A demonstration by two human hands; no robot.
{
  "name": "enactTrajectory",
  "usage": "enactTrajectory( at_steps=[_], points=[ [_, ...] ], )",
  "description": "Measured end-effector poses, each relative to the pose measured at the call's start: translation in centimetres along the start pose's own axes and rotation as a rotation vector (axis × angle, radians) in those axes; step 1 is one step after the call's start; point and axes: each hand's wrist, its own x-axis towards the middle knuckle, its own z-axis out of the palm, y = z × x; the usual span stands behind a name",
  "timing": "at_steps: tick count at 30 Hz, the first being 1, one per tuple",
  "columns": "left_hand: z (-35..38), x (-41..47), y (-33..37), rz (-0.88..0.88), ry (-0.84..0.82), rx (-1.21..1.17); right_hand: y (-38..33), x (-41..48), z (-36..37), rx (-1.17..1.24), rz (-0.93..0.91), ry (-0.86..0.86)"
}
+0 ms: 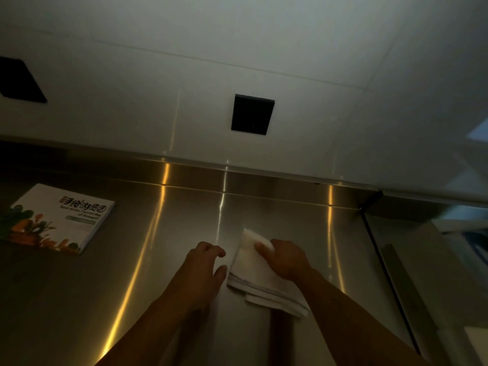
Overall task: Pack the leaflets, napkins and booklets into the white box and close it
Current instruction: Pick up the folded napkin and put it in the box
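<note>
Right grip (286, 257) pinches the folded white paper napkins (264, 285) on the steel table (158, 260); left grip (204, 262) released beside them. Likely fault: layers fan apart when lifted.

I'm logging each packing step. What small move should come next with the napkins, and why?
Probably bring the left hand in to grip the left edge of the napkins, so both hands can square and lift them. The right hand grips their far end, the left is beside them holding nothing, and the layers lie fanned on the steel counter. No white box is in view.
</note>
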Motion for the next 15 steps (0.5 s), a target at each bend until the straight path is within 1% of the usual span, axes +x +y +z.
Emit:
enactTrajectory(
  at_steps=[4,7,9,12,15],
  points=[
    [1.2,-0.5,3.7,0.031,-0.005,0.036,2.3,-2.5,-2.8,-0.103,0.067,0.137],
    [2.1,-0.7,7.3,0.055,0.015,0.079,4.9,-3.9,-5.6,-0.153,0.097,0.149],
    [2.7,-0.9,9.7,0.063,0.039,0.105,7.1,-4.8,-7.4,-0.179,0.079,0.156],
    [3.9,-1.2,13.2,0.065,0.118,0.177,10.4,-6.0,-10.3,-0.166,0.066,0.176],
    [6.1,-1.5,17.4,0.066,0.189,0.229,13.9,-7.6,-13.4,-0.211,0.008,0.255]
  ],
)
